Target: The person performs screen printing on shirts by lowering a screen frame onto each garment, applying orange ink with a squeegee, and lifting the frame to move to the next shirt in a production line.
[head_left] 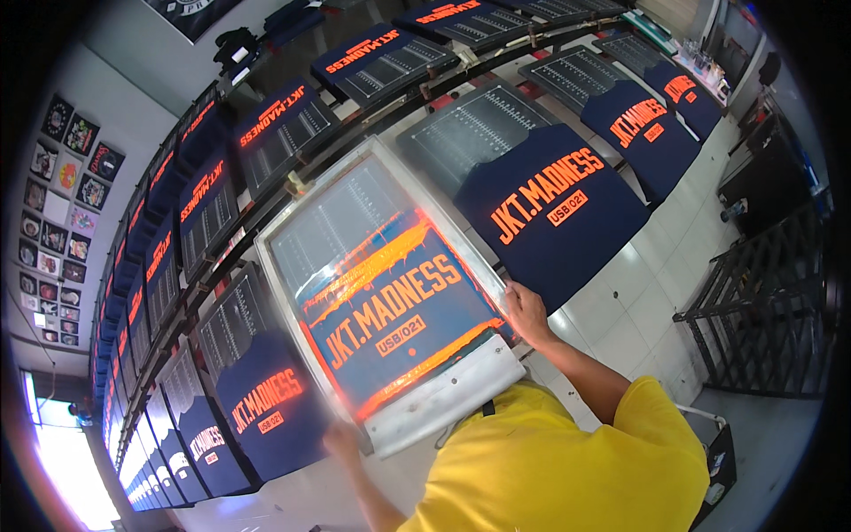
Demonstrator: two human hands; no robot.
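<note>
Head view: both hands grip the printing screen frame (381, 293) at centre frame, left hand (344, 441) at its lower corner, right hand (525, 312) on its side, seemingly positioning it over a navy shirt (266, 403); seating it squarely looks next.

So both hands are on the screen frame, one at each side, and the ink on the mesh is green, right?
Not quite: the ink on the mesh is orange, not green, as the head view shows. The rest holds: the left hand and right hand grip the screen frame at opposite sides.
</note>
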